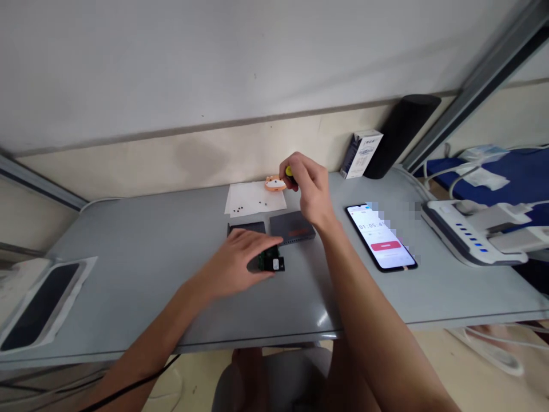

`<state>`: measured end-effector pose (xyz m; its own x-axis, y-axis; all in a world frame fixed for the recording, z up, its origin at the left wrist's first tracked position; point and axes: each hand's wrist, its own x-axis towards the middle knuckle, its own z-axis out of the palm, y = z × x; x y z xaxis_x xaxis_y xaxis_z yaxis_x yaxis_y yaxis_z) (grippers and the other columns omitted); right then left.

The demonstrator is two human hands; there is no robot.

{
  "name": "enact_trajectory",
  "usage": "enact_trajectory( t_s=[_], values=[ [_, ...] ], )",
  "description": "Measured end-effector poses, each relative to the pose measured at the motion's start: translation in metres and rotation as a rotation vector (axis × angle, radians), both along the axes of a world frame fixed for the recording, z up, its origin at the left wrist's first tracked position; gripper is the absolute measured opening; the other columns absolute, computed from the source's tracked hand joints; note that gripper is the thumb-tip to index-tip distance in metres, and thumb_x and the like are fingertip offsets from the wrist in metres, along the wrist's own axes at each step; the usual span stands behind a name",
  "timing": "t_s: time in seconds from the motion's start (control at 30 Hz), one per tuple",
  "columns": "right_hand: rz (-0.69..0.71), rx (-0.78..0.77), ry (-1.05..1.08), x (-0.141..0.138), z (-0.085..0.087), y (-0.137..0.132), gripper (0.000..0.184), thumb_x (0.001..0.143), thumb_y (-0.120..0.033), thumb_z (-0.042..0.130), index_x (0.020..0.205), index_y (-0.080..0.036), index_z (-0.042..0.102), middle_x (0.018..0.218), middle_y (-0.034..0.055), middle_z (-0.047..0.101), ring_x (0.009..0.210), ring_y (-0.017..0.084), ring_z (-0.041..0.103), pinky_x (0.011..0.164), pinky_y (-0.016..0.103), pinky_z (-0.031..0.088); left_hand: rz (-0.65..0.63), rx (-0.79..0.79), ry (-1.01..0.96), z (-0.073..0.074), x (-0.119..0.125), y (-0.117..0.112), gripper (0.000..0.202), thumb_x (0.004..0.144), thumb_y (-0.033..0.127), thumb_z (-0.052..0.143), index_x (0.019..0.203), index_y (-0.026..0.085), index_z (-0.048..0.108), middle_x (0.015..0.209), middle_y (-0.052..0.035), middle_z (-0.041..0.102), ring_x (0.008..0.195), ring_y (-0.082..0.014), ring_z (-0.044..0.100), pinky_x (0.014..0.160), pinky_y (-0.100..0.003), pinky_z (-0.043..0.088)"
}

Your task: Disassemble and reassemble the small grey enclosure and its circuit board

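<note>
My left hand (235,260) is curved around a small green circuit board (268,259) with black parts and a white label, thumb at its near edge and fingers at its far edge. Partly hidden under that hand is a dark case half (249,226). Beside it lies a dark grey box-shaped cover (294,227) with a row of small holes along its near edge. Above the cover, my right hand (309,186) is closed around a screwdriver (290,171) with a yellow and black handle; its shaft and tip do not show.
Several tiny dark screws (239,209) lie on white paper (253,200), near an orange animal-faced item (275,183). A phone (381,237) showing a timer and a power strip (472,232) sit to the right. A small box (361,153) and black cylinder (403,136) stand behind.
</note>
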<state>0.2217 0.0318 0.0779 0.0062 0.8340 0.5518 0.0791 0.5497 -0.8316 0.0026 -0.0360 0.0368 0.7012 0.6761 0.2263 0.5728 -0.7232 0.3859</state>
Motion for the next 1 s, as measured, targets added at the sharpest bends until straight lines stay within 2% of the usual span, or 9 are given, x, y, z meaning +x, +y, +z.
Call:
enact_trajectory(
  t_s=[0.07,0.17,0.3,0.37,0.5,0.63,0.73,0.83,1.0],
  values=[
    [0.038,-0.102,-0.187,0.006,0.003,-0.002,0.034,0.103,-0.041,0.046,0.078,-0.022,0.058,0.072,-0.0002,0.053,0.069,0.015,0.047,0.069,0.031,0.038,-0.088,0.013,0.036,-0.008,0.0,-0.007,0.061,0.099,0.044,0.075,0.154,0.03,0.052,0.129,-0.0078,0.074,0.12,-0.0272,0.069,0.11,-0.046,0.051],
    [0.076,-0.281,-0.558,0.012,0.002,-0.005,0.016,0.094,-0.037,0.059,0.09,-0.023,0.067,0.086,0.0024,0.069,0.072,0.017,0.056,0.071,0.032,0.042,-0.139,0.022,0.044,-0.021,0.002,-0.012,0.067,0.102,0.054,0.065,0.16,0.028,0.043,0.13,-0.0108,0.073,0.122,-0.028,0.068,0.108,-0.047,0.053],
    [0.112,-0.509,-0.823,0.016,-0.011,-0.002,0.016,0.082,-0.025,0.071,0.098,-0.024,0.07,0.082,0.0049,0.075,0.059,0.018,0.062,0.059,0.033,0.043,-0.12,0.053,0.036,-0.021,0.001,-0.008,0.065,0.105,0.061,0.056,0.158,0.027,0.045,0.134,-0.0119,0.07,0.125,-0.0285,0.066,0.109,-0.047,0.053],
    [0.137,-0.573,-0.845,0.016,-0.019,0.001,0.018,0.079,-0.018,0.074,0.095,-0.024,0.07,0.081,0.0048,0.076,0.055,0.018,0.064,0.055,0.032,0.045,-0.037,0.101,0.023,-0.013,-0.005,-0.002,0.051,0.109,0.056,0.051,0.15,0.026,0.055,0.129,-0.0113,0.072,0.121,-0.0273,0.067,0.107,-0.045,0.054],
    [0.218,-0.607,-0.709,0.02,-0.034,0.008,0.019,0.077,-0.012,0.075,0.09,-0.024,0.068,0.079,0.0026,0.074,0.044,0.014,0.061,0.046,0.029,0.045,0.261,0.212,0.035,0.0,-0.027,0.024,0.034,0.11,0.038,0.044,0.115,0.021,0.072,0.105,-0.0107,0.073,0.101,-0.026,0.068,0.096,-0.044,0.054],
    [0.261,-0.553,-0.561,0.024,-0.045,0.014,0.022,0.075,-0.012,0.079,0.09,-0.024,0.068,0.077,0.0005,0.07,0.041,0.012,0.058,0.04,0.026,0.042,0.322,0.074,0.058,-0.005,-0.047,0.047,0.03,0.102,0.036,0.046,0.095,0.021,0.07,0.089,-0.0068,0.072,0.081,-0.0219,0.066,0.083,-0.038,0.054],
    [0.2,-0.493,-0.572,0.023,-0.048,0.017,0.023,0.074,-0.013,0.082,0.089,-0.023,0.068,0.07,-0.002,0.066,0.039,0.01,0.051,0.04,0.026,0.038,0.37,-0.045,-0.059,-0.018,-0.053,0.054,0.03,0.1,0.039,0.046,0.093,0.021,0.069,0.09,-0.0054,0.075,0.077,-0.0198,0.067,0.076,-0.033,0.054],
    [0.147,-0.474,-0.616,0.018,-0.044,0.016,0.021,0.076,-0.014,0.081,0.09,-0.023,0.069,0.071,-0.0023,0.065,0.038,0.009,0.047,0.043,0.027,0.037,0.414,-0.074,-0.148,-0.027,-0.054,0.053,0.031,0.098,0.042,0.048,0.095,0.021,0.071,0.095,-0.006,0.078,0.083,-0.0206,0.07,0.079,-0.033,0.055],
    [0.065,-0.428,-0.718,0.006,-0.034,0.01,0.008,0.092,-0.029,0.069,0.088,-0.022,0.069,0.078,0.005,0.072,0.056,0.017,0.061,0.058,0.031,0.041,0.463,-0.077,-0.182,-0.026,-0.053,0.047,0.039,0.1,0.048,0.047,0.107,0.02,0.073,0.1,-0.0073,0.078,0.084,-0.0211,0.07,0.08,-0.033,0.056]
  ],
)
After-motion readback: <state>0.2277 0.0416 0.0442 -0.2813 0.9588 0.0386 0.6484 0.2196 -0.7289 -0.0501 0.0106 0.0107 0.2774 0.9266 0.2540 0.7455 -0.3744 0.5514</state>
